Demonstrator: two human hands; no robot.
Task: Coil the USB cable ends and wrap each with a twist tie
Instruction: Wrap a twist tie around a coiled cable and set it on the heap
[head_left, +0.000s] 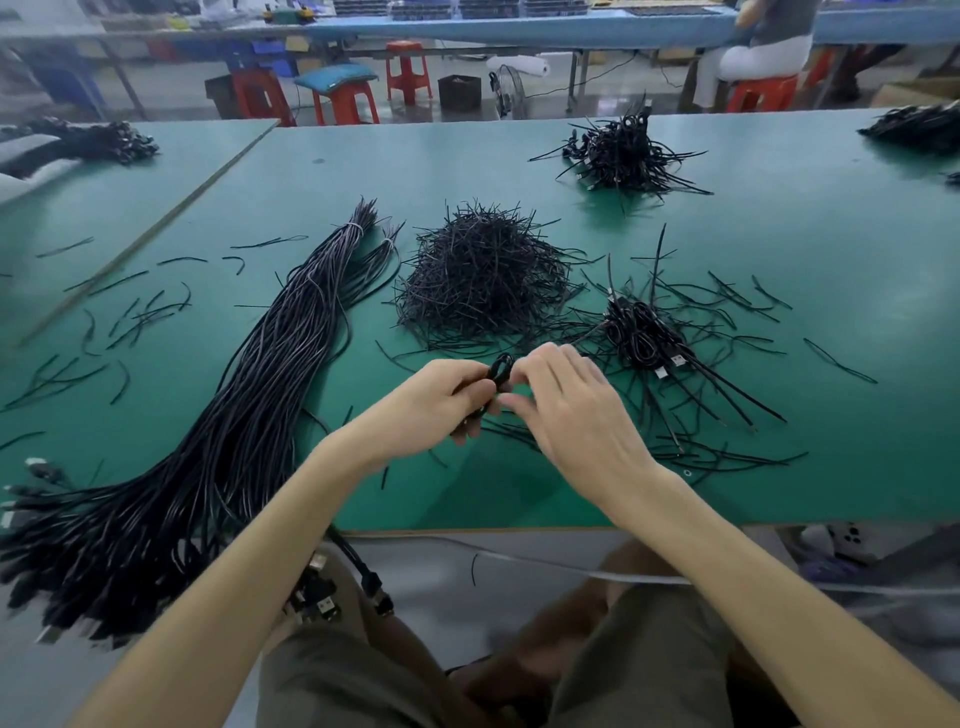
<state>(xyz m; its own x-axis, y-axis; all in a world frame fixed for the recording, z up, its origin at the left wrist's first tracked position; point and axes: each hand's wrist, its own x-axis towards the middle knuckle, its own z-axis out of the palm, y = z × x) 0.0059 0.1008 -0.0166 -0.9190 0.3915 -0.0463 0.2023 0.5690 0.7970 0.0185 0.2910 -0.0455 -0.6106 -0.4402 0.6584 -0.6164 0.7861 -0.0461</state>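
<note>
Above the near edge of the green table (779, 260), my left hand (431, 405) grips a small coiled black USB cable end (501, 370). My right hand (566, 405) meets it from the right, fingertips pinching at the coil; whether a twist tie is between them is hidden by the fingers. A heap of black twist ties (483, 275) lies just beyond my hands. A long bundle of black USB cables (249, 395) runs from the far middle to the near left and hangs over the table's edge. Coiled, tied cables (644, 332) are piled to the right.
Loose twist ties are scattered on the left (130, 317) and right (727, 312) of the table. Another pile of coiled cables (623, 150) sits farther back, more at the far right (914, 127) and far left (88, 140). Red stools (343, 98) and a seated person (763, 47) are behind.
</note>
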